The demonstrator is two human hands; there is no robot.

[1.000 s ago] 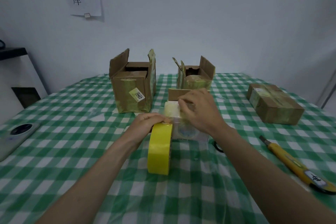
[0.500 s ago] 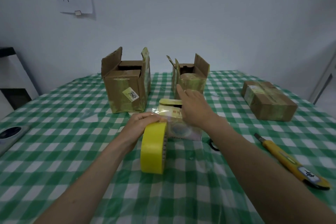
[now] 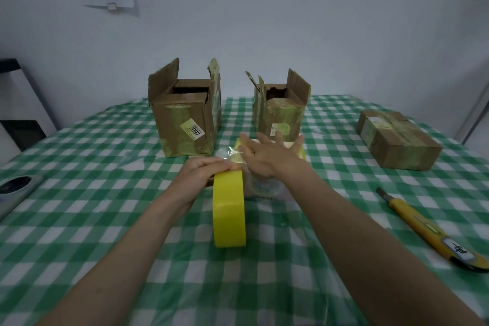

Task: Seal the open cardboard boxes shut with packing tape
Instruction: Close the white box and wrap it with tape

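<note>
I am pressing tape flat on the small box with my open right hand, my left hand gripping the yellow tape roll beside it; behind it two open boxes are waiting, one taped box lying to its right

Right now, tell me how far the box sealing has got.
Done: the flat box on the right looks taped shut. In hand: the left hand grips the yellow tape roll while the right hand presses tape onto the small box. Left: the tall box and the back box stand open.
</note>
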